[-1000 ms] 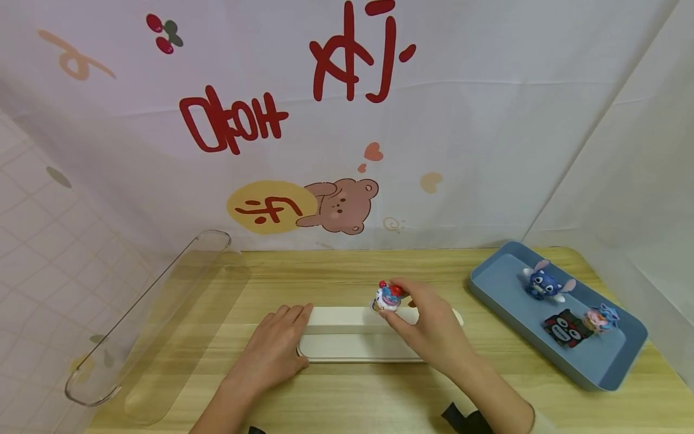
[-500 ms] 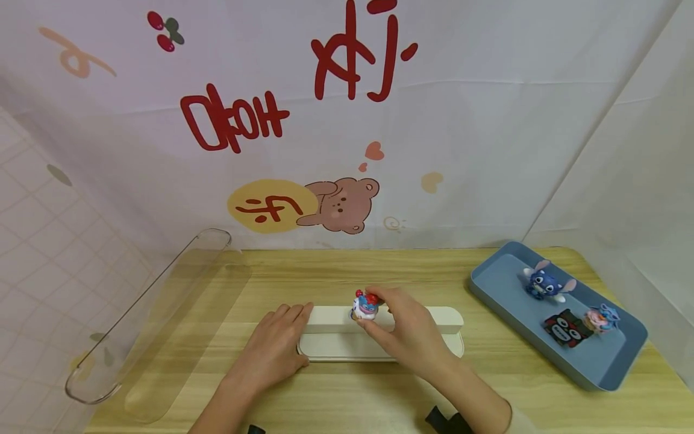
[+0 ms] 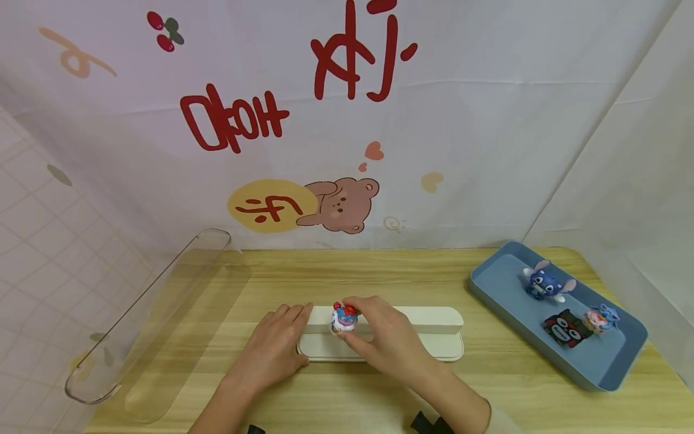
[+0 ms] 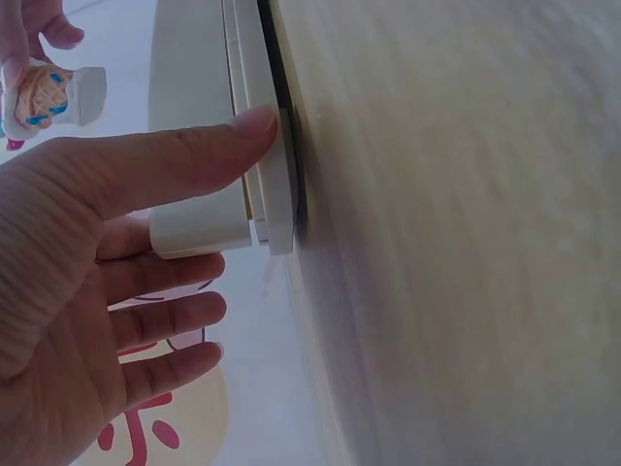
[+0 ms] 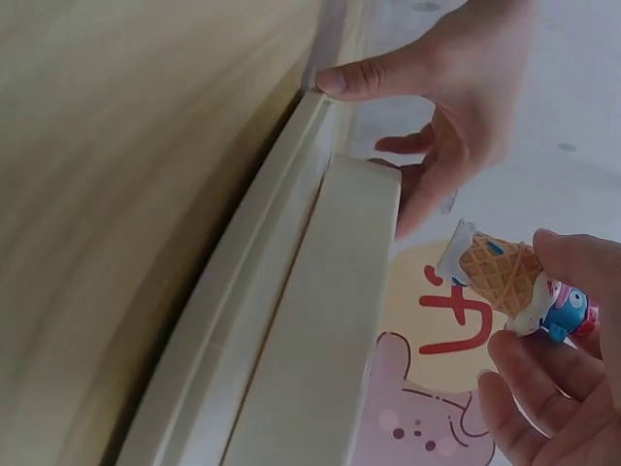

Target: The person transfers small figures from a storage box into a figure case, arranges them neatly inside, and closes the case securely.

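Observation:
A cream two-step display stand [image 3: 434,319] lies lengthwise on the wooden table. My left hand [image 3: 279,340] grips its left end. In the left wrist view the thumb [image 4: 194,160] presses the base's front edge, with fingers behind the stand. My right hand [image 3: 387,337] pinches a small ice-cream-cone figurine [image 3: 344,318] with a blue character and red top between thumb and fingers, above the stand's left half. In the right wrist view the figurine's waffle cone [image 5: 500,270] and white base show, apart from the stand.
A blue tray [image 3: 534,337] on the right holds a blue winged figurine [image 3: 546,284], a dark square figurine [image 3: 566,328] and a pink-and-blue figurine [image 3: 602,318]. On the left lies a long transparent cover [image 3: 162,343]. A printed white cloth [image 3: 488,150] hangs behind.
My right hand has carried the figurine leftward and slightly lower along the stand, toward the left hand. The left hand has stayed on the stand's end.

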Action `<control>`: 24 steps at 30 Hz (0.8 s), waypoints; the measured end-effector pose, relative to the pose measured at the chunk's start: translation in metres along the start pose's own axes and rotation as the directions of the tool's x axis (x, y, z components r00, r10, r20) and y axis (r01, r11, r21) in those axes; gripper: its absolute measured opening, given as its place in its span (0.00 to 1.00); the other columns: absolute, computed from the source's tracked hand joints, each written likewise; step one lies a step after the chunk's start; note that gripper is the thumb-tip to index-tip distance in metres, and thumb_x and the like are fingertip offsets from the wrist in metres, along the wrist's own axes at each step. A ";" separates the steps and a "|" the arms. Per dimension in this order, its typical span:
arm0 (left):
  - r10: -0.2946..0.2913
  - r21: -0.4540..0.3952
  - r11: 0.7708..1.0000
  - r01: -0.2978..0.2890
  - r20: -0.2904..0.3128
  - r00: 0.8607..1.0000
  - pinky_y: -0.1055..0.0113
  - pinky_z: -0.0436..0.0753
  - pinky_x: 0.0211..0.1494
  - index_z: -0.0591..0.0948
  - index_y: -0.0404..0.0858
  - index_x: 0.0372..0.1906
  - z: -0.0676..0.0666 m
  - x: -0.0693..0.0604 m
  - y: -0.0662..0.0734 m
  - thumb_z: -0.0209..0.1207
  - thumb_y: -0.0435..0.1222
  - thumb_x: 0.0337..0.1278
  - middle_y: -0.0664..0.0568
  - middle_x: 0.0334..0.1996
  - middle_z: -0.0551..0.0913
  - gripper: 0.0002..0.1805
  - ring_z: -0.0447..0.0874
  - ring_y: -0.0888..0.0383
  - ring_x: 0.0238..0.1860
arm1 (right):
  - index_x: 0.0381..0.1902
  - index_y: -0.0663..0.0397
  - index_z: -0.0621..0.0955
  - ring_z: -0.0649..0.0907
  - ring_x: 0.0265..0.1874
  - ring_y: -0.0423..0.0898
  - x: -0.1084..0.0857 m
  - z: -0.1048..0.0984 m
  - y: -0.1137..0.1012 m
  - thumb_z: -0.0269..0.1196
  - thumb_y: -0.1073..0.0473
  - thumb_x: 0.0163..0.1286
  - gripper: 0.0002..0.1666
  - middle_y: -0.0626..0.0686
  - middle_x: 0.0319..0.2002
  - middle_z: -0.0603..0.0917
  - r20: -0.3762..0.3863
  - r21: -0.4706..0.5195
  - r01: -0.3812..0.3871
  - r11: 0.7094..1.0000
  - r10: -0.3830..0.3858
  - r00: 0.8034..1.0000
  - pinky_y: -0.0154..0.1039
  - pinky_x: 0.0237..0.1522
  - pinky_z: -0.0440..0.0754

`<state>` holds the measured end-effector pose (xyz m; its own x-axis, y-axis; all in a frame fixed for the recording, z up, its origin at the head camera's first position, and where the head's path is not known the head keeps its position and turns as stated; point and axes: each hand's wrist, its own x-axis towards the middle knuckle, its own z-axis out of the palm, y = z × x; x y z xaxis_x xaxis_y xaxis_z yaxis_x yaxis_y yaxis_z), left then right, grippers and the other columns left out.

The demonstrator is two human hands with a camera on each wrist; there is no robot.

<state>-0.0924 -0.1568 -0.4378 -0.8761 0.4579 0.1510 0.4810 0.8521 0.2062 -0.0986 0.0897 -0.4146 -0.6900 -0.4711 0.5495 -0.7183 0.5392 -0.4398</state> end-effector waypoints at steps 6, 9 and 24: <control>0.007 0.006 1.000 -0.007 -0.005 1.000 0.49 0.82 0.56 0.76 0.28 0.70 0.000 0.001 -0.001 0.88 0.40 0.30 0.44 0.59 0.83 0.54 0.80 0.47 0.55 | 0.58 0.56 0.82 0.85 0.45 0.41 0.001 0.008 -0.004 0.80 0.55 0.60 0.30 0.47 0.46 0.86 0.047 0.009 -0.011 1.000 0.011 0.999 0.40 0.47 0.87; 0.003 0.002 1.000 -0.003 0.002 1.000 0.49 0.81 0.57 0.75 0.28 0.70 0.000 0.001 0.000 0.88 0.40 0.30 0.44 0.59 0.83 0.55 0.80 0.47 0.55 | 0.58 0.57 0.82 0.85 0.45 0.41 0.001 0.011 -0.005 0.80 0.55 0.61 0.30 0.47 0.47 0.86 0.067 0.018 -0.012 1.000 0.011 0.998 0.39 0.47 0.87; 0.011 0.010 1.000 -0.011 -0.005 1.000 0.49 0.82 0.56 0.76 0.28 0.69 -0.002 0.000 0.000 0.88 0.41 0.29 0.44 0.58 0.84 0.54 0.80 0.47 0.55 | 0.57 0.57 0.83 0.86 0.46 0.42 -0.001 0.032 0.000 0.80 0.54 0.61 0.29 0.49 0.50 0.88 0.121 -0.006 0.044 0.999 -0.043 0.992 0.36 0.49 0.86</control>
<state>-0.0923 -0.1568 -0.4361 -0.8704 0.4662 0.1584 0.4904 0.8495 0.1945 -0.1007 0.0674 -0.4378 -0.6644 -0.5749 0.4775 -0.7473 0.5222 -0.4109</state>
